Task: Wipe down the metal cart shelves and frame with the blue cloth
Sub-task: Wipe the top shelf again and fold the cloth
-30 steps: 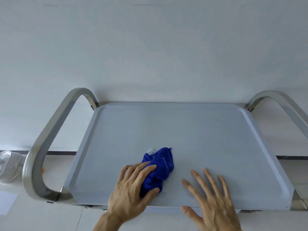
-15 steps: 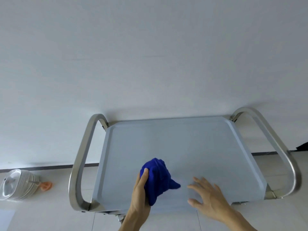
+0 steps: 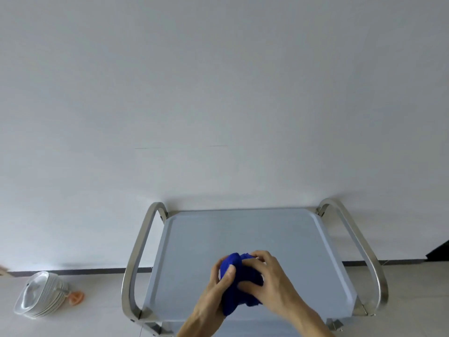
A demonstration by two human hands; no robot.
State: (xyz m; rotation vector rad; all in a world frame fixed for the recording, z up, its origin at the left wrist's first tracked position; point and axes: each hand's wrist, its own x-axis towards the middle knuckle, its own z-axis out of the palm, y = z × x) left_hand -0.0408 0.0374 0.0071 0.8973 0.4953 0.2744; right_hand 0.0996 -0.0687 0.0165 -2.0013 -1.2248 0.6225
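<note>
Presently, no legible writing shows. Left hand (image 3: pixel 213 291) and right hand (image 3: pixel 272 285), close together, both grip the bunched blue cloth (image 3: pixel 239 283) above the cart's top shelf (image 3: pixel 243 234).

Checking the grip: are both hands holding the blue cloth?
Yes, the left hand and right hand both grip the bunched blue cloth.

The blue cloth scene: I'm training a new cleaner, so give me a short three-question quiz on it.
1. True or false: only the left hand holds the blue cloth.
2. The cloth is over which part: A) top shelf B) left handle rail C) floor?
3. What stands on the floor left of the cart?

Key: 1. False; the right hand grips it too. 2. A. 3. A stack of plates.
</note>
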